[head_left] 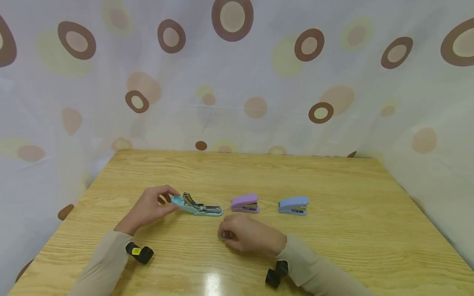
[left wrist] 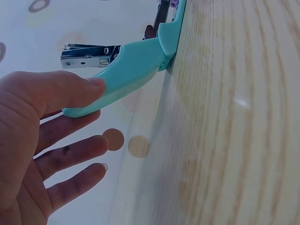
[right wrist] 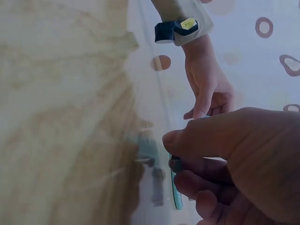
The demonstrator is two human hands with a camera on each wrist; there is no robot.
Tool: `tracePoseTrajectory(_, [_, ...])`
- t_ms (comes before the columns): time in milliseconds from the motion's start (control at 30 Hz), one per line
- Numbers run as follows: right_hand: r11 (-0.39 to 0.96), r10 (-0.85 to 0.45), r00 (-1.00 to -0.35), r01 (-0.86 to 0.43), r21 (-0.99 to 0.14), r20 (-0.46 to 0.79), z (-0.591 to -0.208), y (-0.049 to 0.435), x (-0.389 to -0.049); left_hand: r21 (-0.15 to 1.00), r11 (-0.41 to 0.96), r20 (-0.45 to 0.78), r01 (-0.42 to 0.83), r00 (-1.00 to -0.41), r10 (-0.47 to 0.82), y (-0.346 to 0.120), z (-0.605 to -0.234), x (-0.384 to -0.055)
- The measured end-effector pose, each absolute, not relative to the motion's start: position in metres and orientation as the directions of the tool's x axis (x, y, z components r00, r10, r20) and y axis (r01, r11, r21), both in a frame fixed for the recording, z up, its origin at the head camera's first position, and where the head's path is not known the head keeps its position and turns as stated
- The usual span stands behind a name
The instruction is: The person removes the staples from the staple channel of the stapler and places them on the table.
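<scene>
A turquoise stapler (head_left: 208, 212) lies hinged wide on the table, its metal magazine exposed. My left hand (head_left: 152, 205) pinches the end of its raised turquoise cover (left wrist: 136, 61) between thumb and fingers, while the lower fingers stay spread. In front of the stapler, my right hand (head_left: 246, 233) is low over the table with fingers curled. Between its thumb and fingertips sits a small grey metallic piece (head_left: 225, 237), mostly hidden by the fingers. In the right wrist view, part of the turquoise stapler (right wrist: 176, 197) shows behind the right fingers.
To the right of the turquoise stapler stand a purple stapler (head_left: 244, 201) and, farther right, a blue stapler (head_left: 294, 204), both closed. The wooden table (head_left: 352, 246) ends at a patterned cloth (head_left: 237, 82) behind and at the sides.
</scene>
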State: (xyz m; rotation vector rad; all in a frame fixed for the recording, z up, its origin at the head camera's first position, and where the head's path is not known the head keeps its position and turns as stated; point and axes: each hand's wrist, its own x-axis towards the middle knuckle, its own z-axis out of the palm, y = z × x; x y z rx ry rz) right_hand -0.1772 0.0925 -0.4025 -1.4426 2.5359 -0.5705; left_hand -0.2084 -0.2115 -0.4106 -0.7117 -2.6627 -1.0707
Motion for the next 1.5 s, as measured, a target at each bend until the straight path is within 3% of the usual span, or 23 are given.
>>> tracePoseTrajectory(400, [0.391, -0.902, -0.432, -0.822, -0.413, 0.007, -0.409, 0.090, -0.165, 0.581, 0.634, 0.356, 0.510, -0.860, 0.366, -0.211, -0.410, -0.208])
tracePoseTrajectory(800, [0.366, -0.914, -0.405, -0.850, -0.378, 0.026, -0.411, 0.089, -0.162, 0.568, 0.638, 0.366, 0.520, -0.854, 0.370, -0.211, -0.408, -0.209])
tracePoseTrajectory(1200, [0.442, -0.863, -0.501, -0.816, -0.374, 0.073, -0.397, 0.099, -0.168, 0.578, 0.635, 0.357, 0.512, -0.859, 0.368, -0.210, -0.409, -0.207])
tracePoseTrajectory(1500, [0.448, -0.832, -0.533, -0.809, -0.380, 0.155, -0.384, 0.112, -0.181, 0.592, 0.622, 0.336, 0.513, -0.858, 0.388, -0.212, -0.408, -0.205])
